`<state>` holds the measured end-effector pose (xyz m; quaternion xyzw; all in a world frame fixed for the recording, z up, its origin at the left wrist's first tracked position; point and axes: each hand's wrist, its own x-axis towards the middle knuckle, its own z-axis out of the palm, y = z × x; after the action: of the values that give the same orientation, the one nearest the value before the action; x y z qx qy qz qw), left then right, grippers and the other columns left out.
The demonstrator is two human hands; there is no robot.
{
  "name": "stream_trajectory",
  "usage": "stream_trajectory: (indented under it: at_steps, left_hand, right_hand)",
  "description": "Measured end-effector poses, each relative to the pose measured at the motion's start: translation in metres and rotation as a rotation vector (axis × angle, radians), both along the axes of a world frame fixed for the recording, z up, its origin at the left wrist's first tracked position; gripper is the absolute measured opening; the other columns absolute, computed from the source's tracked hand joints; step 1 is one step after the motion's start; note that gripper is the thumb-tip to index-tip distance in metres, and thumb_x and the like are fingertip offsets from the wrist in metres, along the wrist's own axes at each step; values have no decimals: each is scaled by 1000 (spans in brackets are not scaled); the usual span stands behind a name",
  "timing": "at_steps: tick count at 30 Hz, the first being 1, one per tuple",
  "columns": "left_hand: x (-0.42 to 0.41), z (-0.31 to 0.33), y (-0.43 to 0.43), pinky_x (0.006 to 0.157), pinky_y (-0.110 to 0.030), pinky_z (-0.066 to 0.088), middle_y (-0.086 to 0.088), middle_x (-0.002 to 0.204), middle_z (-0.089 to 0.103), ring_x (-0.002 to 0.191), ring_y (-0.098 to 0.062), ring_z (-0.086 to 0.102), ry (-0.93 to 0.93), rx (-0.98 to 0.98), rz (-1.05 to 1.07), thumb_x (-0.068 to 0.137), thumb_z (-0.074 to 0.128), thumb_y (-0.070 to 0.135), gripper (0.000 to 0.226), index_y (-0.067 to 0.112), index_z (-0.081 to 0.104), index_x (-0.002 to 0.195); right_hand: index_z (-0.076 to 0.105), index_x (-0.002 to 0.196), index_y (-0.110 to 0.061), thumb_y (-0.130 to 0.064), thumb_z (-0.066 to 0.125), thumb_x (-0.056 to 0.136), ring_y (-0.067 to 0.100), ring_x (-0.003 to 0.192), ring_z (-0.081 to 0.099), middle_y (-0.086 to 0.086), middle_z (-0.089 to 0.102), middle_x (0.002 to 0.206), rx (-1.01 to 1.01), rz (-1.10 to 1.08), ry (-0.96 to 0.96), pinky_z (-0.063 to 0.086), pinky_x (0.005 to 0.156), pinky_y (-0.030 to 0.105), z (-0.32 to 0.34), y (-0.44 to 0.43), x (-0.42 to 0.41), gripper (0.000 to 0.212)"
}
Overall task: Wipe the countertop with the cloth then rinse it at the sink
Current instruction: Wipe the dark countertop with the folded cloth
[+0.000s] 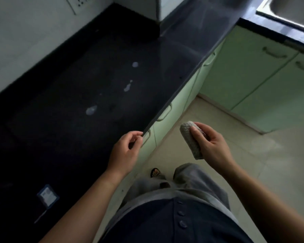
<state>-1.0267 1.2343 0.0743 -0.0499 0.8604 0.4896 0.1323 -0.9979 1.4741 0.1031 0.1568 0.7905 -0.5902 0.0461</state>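
Observation:
A dark stone countertop (pixel 63 130) runs from lower left to upper right, with several pale wet spots (pixel 91 110) near its middle. My right hand (pixel 210 142) holds a folded grey cloth (pixel 190 138) out over the floor, thumb pressed on its top, apart from the counter. My left hand (pixel 125 151) hovers at the counter's front edge with loosely curled fingers and holds nothing. The steel sink (pixel 291 9) sits at the top right corner, partly cut off by the frame.
Pale green cabinet doors (pixel 249 71) with handles stand below the counter and the sink. A small blue-edged packet (pixel 47 196) lies on the counter at lower left. A white pillar (pixel 147 7) meets the counter at the back. Beige tiled floor (pixel 253 163) spreads to the right.

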Motion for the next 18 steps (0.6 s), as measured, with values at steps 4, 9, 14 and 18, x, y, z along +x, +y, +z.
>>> stream_trajectory:
  at_steps: [4,9,14,18]
  left_hand:
    - [-17,-14,-19,74,-9,35,9,107,57,100,-5,52,2,-156,239,91,53,27,18,27,63,106]
    - [-25,-24,-38,89,-25,40,5,114,59,106,-10,53,-28,-287,484,92,52,27,22,22,63,110]
    - [-27,-39,-54,96,-39,44,-4,122,58,114,-23,53,-47,-458,748,91,53,26,28,18,61,116]
    - [-17,-64,-56,101,-49,38,-8,139,47,129,-30,39,-105,-635,897,89,55,27,37,19,57,125]
  right_hand:
    - [58,108,-48,-57,49,84,-3,84,60,-16,63,103,31,290,-56,46,60,13,-7,-18,-71,27]
    - [54,101,-54,-61,48,84,-9,89,52,-25,52,102,119,696,-70,40,65,12,-26,-59,-149,20]
    - [53,119,-38,-54,45,87,18,106,46,-10,50,117,379,1105,146,41,88,31,-50,-106,-197,37]
    - [49,127,-34,-51,44,90,28,114,39,0,42,134,632,1316,376,39,93,46,-71,-148,-201,41]
